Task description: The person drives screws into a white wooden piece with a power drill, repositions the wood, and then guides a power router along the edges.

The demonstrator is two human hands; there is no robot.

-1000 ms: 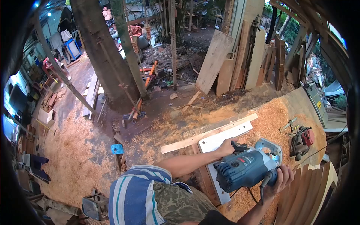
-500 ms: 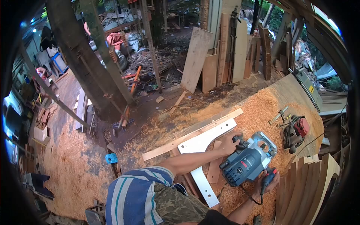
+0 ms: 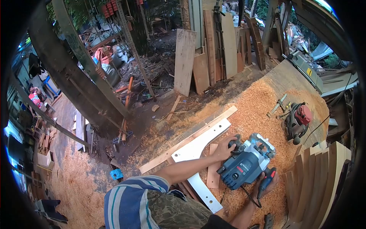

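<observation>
A blue-grey Bosch plunge router [image 3: 244,168] lies tilted over the shavings on the workbench, its metal base turned away from me. My left hand [image 3: 224,149] is closed around its black handle on the far side. On the near side my right hand [image 3: 270,184] grips the other handle, the one with red on it, where the cord comes out. Left of the router is a white curved template [image 3: 190,152] with holes near its ends. A flat wooden piece [image 3: 213,171] shows partly between template and router. The router's bit cannot be made out.
A long wooden strip [image 3: 187,140] runs along the template's far edge. To the right are a red-topped power tool [image 3: 301,119], a metal clamp [image 3: 277,105] and several curved boards [image 3: 314,183] on end. Shavings [image 3: 257,99] cover the bench. A person [image 3: 35,99] sits far left.
The view has swung slightly, so most of the scene sits further left. Both hands keep their hold on the router, which has turned only a little.
</observation>
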